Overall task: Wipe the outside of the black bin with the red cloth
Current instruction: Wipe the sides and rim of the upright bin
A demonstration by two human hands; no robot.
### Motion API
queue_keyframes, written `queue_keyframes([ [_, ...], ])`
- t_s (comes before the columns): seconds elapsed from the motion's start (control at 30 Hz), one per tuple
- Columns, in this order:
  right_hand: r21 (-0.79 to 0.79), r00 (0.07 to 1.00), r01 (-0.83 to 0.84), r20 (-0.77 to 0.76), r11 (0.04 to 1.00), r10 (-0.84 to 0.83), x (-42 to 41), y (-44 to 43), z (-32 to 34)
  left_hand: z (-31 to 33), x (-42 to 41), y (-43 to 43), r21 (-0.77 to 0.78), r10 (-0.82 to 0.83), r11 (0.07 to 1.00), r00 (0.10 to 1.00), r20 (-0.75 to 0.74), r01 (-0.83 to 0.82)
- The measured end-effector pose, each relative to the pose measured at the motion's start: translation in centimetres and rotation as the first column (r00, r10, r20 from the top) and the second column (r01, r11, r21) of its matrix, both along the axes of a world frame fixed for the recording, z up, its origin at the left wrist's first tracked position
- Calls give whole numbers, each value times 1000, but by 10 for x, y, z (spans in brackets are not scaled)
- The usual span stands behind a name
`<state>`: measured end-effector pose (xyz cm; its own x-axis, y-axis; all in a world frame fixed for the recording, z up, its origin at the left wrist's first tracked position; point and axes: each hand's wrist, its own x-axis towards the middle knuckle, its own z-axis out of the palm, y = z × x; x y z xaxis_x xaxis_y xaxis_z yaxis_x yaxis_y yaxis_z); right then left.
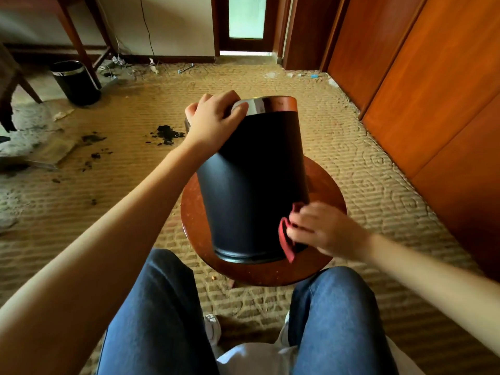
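Worn tan carpet (351, 158), littered with dark debris (166, 132) at left, surrounds a round wooden stool (324, 266) where a seated person tilts the black bin (251, 185), its mouth pointing away. The left hand (213, 120) is clamped over the chrome rim (259, 105) at the far end. The right hand (322, 228), slightly blurred, holds the red cloth (286, 239) bunched against the bin's near right side, just above the base. Wiping well here likely calls for a firm rim grip, the cloth pressed flat in long strokes toward the rim, and the bin turned to reach every side. A second bin (75, 82) stands far left.
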<state>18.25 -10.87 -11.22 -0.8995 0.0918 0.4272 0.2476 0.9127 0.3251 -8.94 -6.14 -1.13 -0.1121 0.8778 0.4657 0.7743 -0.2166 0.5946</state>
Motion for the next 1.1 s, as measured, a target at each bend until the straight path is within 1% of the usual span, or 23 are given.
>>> queue_keyframes([
  [0.03, 39, 999, 25, -49, 999, -24, -6, 18, 16, -2, 2, -1, 11, -2, 1000, 1000, 2, 2],
  [0.07, 66, 986, 92, -142, 994, -82, -15, 40, 36, -3, 2, -2, 10, -12, 1000, 1000, 2, 12],
  [0.1, 49, 960, 185, -223, 982, -170, -26, 62, 59, -3, 3, -3, 2, -22, 1000, 1000, -4, 22],
  [0.17, -33, 906, 303, -301, 952, -299, -49, 90, 99, 0, 1, -4, -26, -7, 1000, 1000, -23, 6],
  [0.23, -77, 896, 302, -318, 950, -311, -68, 86, 104, 7, -2, -1, -78, 57, 995, 998, -11, -57],
  [0.27, -85, 902, 275, -322, 958, -288, -71, 75, 92, 10, -3, 2, -99, 88, 991, 996, -11, -89],
  [0.4, -158, 952, 157, -240, 975, -193, -51, 1, 12, 13, -8, 5, -75, 159, 984, 986, -45, -162],
  [0.47, -180, 968, 121, -195, 976, -156, -36, -27, -16, 11, -9, 4, -65, 152, 986, 988, -31, -154],
  [0.53, -139, 992, 54, -104, 989, -69, -28, -38, -22, 9, -7, 2, -56, 116, 991, 993, -29, -118],
  [0.6, -85, 1000, 13, -9, 996, -14, -33, -24, -5, 10, -3, -1, -41, 79, 996, 996, -44, -81],
  [0.63, -75, 999, 31, -26, 997, -33, -41, -11, 8, 10, -1, -3, -37, 62, 997, 997, -51, -63],
  [0.67, -77, 991, 76, -100, 994, -83, -52, 5, 25, 10, 0, -4, -39, 48, 998, 997, -52, -50],
  [0.7, -97, 967, 133, -206, 986, -151, -64, 22, 44, 9, 0, -6, -44, 38, 998, 998, -51, -41],
  [0.77, -190, 875, 227, -391, 955, -286, -87, 48, 80, 9, -7, -12, -74, 9, 997, 999, -36, -12],
  [0.8, -236, 834, 248, -441, 940, -331, -96, 54, 90, 11, -13, -13, -99, -8, 995, 1000, -23, 5],
  [0.83, -254, 819, 251, -458, 934, -345, -102, 54, 90, 14, -19, -14, -130, -18, 991, 1000, -15, 16],
  [0.87, -245, 829, 242, -450, 939, -331, -106, 48, 81, 17, -24, -12, -165, -19, 986, 1000, -18, 16],
  [0.9, -214, 861, 225, -412, 951, -297, -104, 37, 66, 20, -28, -8, -196, -10, 981, 999, -33, 3],
  [0.93, -179, 903, 188, -355, 966, -242, -98, 22, 47, 23, -30, -5, -217, 4, 976, 999, -52, -15],
  [1.0, -182, 967, 102, -214, 978, -140, -78, -12, 7, 24, -31, 0, -231, 40, 971, 995, -91, -60],
  [1.07, -210, 991, 39, -120, 977, -65, -57, -36, -17, 23, -28, 1, -229, 84, 967, 989, -118, -109],
  [1.1, -197, 996, 9, -84, 980, -26, -50, -39, -21, 22, -26, 1, -222, 96, 967, 988, -124, -122],
])
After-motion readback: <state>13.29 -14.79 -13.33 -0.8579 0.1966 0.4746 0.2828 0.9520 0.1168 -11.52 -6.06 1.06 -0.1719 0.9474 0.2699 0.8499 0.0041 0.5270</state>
